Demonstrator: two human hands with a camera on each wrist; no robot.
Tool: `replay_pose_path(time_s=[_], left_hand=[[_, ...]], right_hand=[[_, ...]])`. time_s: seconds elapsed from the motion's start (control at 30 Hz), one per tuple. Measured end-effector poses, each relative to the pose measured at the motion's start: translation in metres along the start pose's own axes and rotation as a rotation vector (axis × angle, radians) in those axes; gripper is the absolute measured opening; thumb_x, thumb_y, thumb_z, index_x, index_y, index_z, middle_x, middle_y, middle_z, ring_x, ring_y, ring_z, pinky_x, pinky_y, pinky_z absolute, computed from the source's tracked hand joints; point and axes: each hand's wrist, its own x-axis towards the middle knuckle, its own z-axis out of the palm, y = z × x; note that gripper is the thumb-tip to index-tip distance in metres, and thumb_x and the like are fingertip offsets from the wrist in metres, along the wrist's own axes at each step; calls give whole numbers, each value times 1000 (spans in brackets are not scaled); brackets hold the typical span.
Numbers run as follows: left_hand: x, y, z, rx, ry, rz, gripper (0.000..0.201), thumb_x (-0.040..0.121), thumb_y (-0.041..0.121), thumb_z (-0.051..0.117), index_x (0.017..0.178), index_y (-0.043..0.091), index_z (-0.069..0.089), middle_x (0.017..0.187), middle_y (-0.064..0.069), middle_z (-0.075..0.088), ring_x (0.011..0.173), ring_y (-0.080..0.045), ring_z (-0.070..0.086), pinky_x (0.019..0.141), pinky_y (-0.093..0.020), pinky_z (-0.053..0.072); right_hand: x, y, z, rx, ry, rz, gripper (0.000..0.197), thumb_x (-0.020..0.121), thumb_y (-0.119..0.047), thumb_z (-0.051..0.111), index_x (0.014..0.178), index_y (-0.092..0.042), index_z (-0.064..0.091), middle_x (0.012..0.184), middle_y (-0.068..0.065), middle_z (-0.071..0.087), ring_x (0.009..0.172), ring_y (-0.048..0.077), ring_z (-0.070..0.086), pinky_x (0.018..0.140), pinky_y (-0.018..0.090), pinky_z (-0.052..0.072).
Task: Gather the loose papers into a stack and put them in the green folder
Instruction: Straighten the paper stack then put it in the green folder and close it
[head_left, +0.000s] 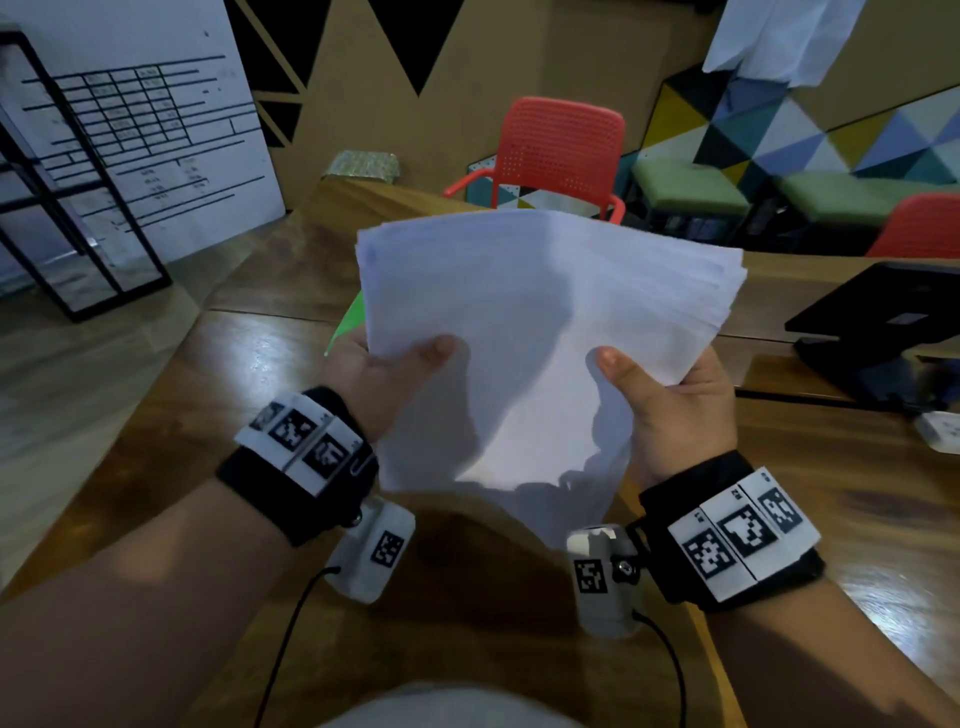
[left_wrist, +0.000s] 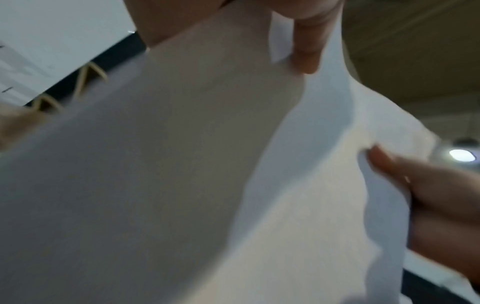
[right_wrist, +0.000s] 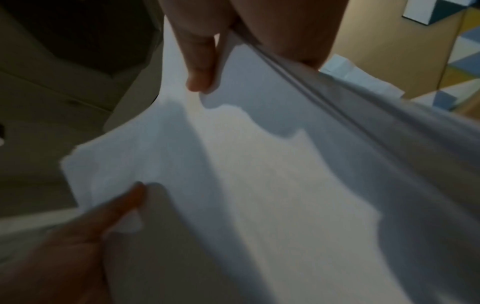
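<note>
A stack of white papers is held up above the wooden table, its far edges fanned unevenly. My left hand grips the stack's left side, thumb on top. My right hand grips the right side the same way. The papers fill the left wrist view, with my left thumb pressed on them and the right hand opposite. In the right wrist view the papers sag between my right thumb and the left hand. A sliver of the green folder shows behind the stack's left edge.
A black laptop stand sits on the table at the right, with a white object beside it. A red chair stands beyond the table's far edge. A black metal frame and a whiteboard stand at the left.
</note>
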Motion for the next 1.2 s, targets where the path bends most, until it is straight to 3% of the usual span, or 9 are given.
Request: replay_pose_path(time_s=[0.17, 0.27, 0.37, 0.47, 0.57, 0.8, 0.97, 1.1, 1.2], left_hand=[[-18, -15, 10, 59, 32, 2, 20, 73, 19, 74, 61, 26, 60, 43, 20, 63, 43, 8, 57, 48, -13, 49], [-21, -11, 9, 98, 39, 66, 24, 72, 15, 75, 65, 29, 56, 54, 18, 61, 45, 10, 57, 48, -8, 48], [-20, 2, 7, 31, 25, 165, 21, 71, 18, 76, 72, 31, 59, 55, 17, 65, 48, 12, 57, 47, -4, 44], [-17, 19, 10, -139, 25, 174, 10, 62, 33, 70, 68, 25, 67, 68, 6, 67, 55, -2, 59, 52, -13, 47], [-7, 21, 13, -207, 80, 125, 18, 71, 17, 65, 53, 18, 68, 51, 8, 68, 48, -4, 58, 47, -13, 45], [2, 12, 6, -225, 34, 108, 19, 66, 16, 58, 52, 24, 69, 49, 11, 66, 44, 0, 55, 45, -11, 43], [5, -6, -2, -104, -95, 86, 27, 54, 33, 76, 80, 30, 69, 70, 10, 72, 66, -7, 66, 66, -22, 55], [-4, -10, 3, -37, -56, 6, 7, 73, 17, 75, 67, 19, 72, 54, 15, 70, 53, 3, 64, 53, -16, 51], [-5, -7, 1, -68, -38, 46, 11, 64, 16, 80, 65, 19, 69, 55, 12, 70, 53, -3, 63, 54, -19, 53]], right_hand=[[-8, 8, 6, -149, 77, -19, 29, 85, -1, 61, 100, -25, 58, 97, -7, 69, 93, 12, 67, 81, 33, 56], [-10, 9, 4, -245, 79, -101, 37, 86, -2, 59, 101, -33, 45, 97, -9, 59, 81, -5, 61, 72, 21, 52], [-8, 3, 3, -248, 44, -276, 42, 84, -3, 57, 107, -35, 42, 96, -3, 52, 78, 1, 56, 70, 18, 49], [-3, -1, 2, -426, 30, -356, 28, 85, -21, 57, 99, -45, 52, 98, 2, 53, 70, 12, 50, 63, 32, 45], [3, -2, 1, -542, 73, -365, 18, 83, -37, 56, 87, -54, 61, 90, 2, 55, 66, 22, 45, 59, 39, 40], [3, -7, -3, -486, 57, -327, 10, 76, -56, 62, 84, -50, 63, 102, 11, 57, 95, 36, 56, 83, 54, 47], [2, 3, -7, -187, -40, -123, 45, 62, -42, 76, 99, -31, 52, 90, -4, 58, 69, 0, 61, 60, 19, 52], [-2, 6, 12, -249, 115, -89, 21, 77, -30, 73, 74, -26, 52, 55, -18, 60, 50, -5, 50, 49, 14, 43], [0, 2, 18, -234, 232, -101, 18, 77, -38, 68, 70, -30, 53, 57, -16, 59, 57, 0, 52, 56, 20, 45]])
